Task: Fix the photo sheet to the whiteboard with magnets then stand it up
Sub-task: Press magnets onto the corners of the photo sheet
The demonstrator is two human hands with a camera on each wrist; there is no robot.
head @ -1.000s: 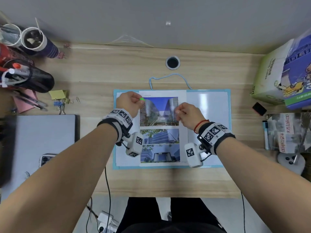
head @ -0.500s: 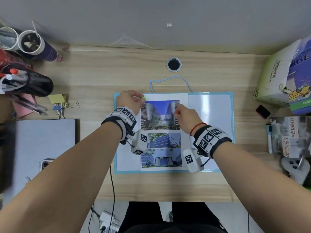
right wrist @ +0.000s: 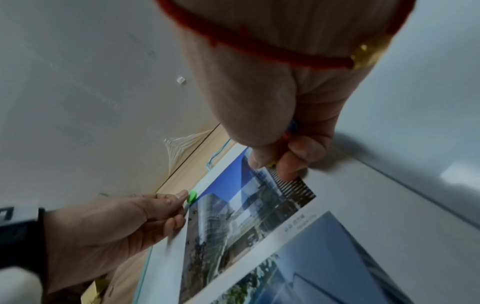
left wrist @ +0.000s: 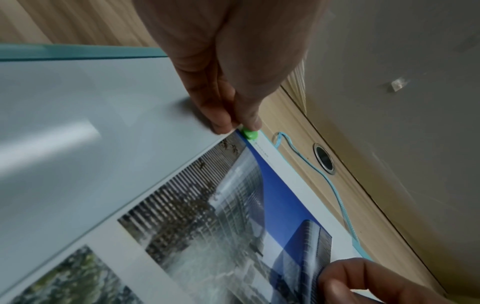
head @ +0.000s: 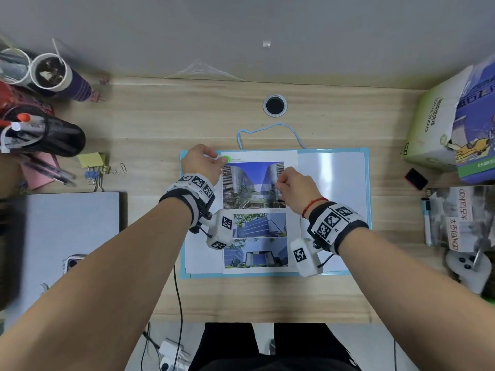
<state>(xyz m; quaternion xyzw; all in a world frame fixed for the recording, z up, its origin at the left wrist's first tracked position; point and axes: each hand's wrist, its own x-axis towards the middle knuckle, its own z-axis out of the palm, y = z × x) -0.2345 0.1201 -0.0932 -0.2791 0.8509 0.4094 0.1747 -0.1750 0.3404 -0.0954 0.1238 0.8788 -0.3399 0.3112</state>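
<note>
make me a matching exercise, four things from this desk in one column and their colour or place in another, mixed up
Things:
1. magnet
2. whiteboard
3. cord
4. wrist string

Descriptions:
a. red, on the right arm
b. green, at the sheet's top left corner
c. light blue loop beyond the board's far edge
d. flat on the desk, under the sheet

Pairs: 1-b, 2-d, 3-c, 4-a

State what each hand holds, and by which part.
Left hand pinches the green magnet by its rim. Right hand holds magnets in curled fingers.

Photo sheet point(head: 257, 210) lies flat on whiteboard point(head: 334, 183), green magnet point(head: 227, 158) atop.
</note>
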